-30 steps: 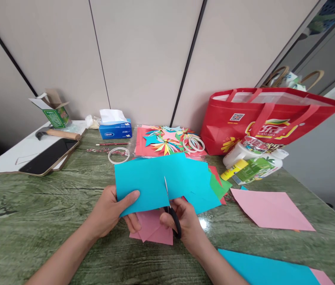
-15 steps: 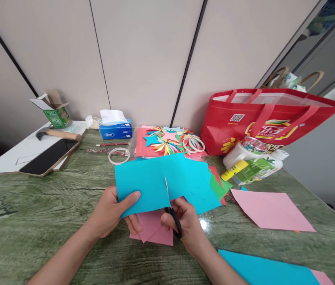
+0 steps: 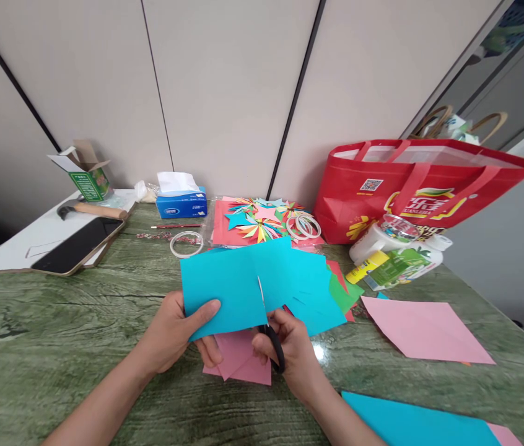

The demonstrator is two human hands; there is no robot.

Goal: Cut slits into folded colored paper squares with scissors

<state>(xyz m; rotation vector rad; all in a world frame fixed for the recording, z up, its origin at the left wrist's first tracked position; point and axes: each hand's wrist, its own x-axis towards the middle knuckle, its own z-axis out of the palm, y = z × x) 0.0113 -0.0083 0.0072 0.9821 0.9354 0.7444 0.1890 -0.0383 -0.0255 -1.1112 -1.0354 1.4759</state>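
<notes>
Pinching a rectangular bright-blue paper sheet (image 3: 225,291) in the bare left hand (image 3: 174,329). Holding black-handled metal scissors (image 3: 279,353) in the bare right hand (image 3: 293,347), across the sheet's near edge. Working above a green wood-grained table (image 3: 80,347), left of a loose pink paper sheet (image 3: 429,331).

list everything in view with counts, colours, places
paper: several, blue, pink, green, red, centre, right
scissors: 1, black handles, centre
stars: several, multicoloured, back centre
tape rings: 3+, white, back centre
tissue box: 1, blue, back left
stick: 1, red, back left
phone: 1, black, left
hammer: 1, brown handle, left
carton: 1, green, back left
board: 1, white, left
bag: 1, red, back right
glue stick: 1, yellow, right
bottles: count unclear, white, right
table: 1, green, beneath
wall: 1, grey, back
left hand: 1, bare, centre, holding paper
right hand: 1, bare, centre, holding scissors
</notes>
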